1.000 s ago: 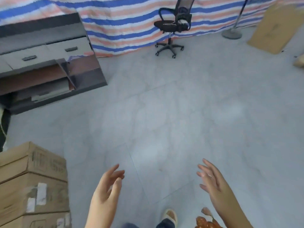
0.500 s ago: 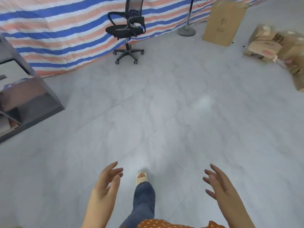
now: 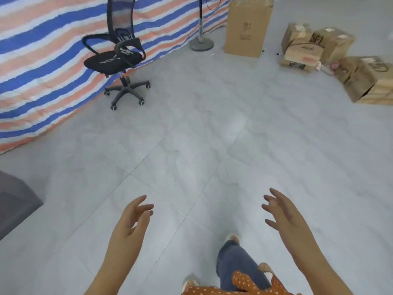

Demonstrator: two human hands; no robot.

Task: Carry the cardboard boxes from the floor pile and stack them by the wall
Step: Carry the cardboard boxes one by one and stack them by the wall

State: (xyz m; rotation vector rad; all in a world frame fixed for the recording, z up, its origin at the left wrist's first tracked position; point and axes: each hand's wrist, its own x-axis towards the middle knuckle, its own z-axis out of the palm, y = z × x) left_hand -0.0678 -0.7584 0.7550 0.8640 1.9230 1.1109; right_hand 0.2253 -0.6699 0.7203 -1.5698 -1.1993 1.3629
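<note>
While the frame's right edge crops the cardboard boxes [image 3: 331, 58] piled on the floor [image 3: 212, 128] at far right, their print is unreadable. Open tile separates them from both hands — left hand [image 3: 129, 222] and right hand [image 3: 285, 218] empty, fingers apart. A tall box [image 3: 247, 26] stands upright beside an office chair [image 3: 119, 56].

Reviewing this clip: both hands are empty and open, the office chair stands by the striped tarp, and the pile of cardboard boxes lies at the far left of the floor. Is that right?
Not quite. The head view shows the pile of cardboard boxes at the far right of the floor, not the left. The rest holds: the left hand and right hand are empty and open, and the office chair stands by the striped tarp.
</note>
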